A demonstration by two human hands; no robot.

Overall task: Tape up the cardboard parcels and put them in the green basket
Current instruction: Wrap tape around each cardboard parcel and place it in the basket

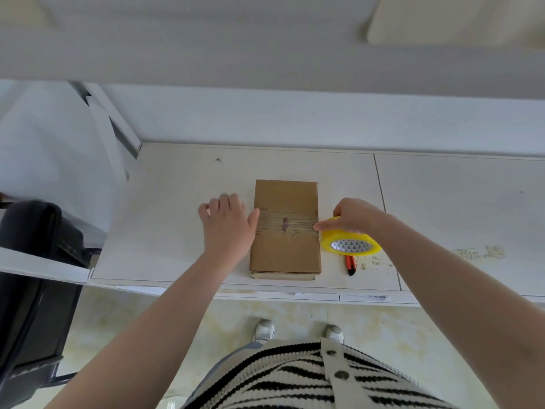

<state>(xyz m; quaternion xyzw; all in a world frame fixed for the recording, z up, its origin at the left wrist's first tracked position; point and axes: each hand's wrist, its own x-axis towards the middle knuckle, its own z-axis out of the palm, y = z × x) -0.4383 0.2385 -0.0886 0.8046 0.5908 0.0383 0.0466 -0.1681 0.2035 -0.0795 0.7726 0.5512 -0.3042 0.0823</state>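
— Where was the cardboard parcel (285,231)?

— Flat on the white table (177,202), near its front edge, long axis running away from the person. A band of tape crossed its middle, at right angles to that axis.

— And the hands?

— The left hand (225,224) lay with straight fingers on the table, thumb touching the parcel's left edge. The right hand (352,215) gripped the yellow tape roll (351,243) just beside the parcel's right edge, level with the band.

— Which hand was nearer?

— Both flanked it closely. A red utility knife (350,265) lay just behind the roll, nearest the right hand. No green basket showed.
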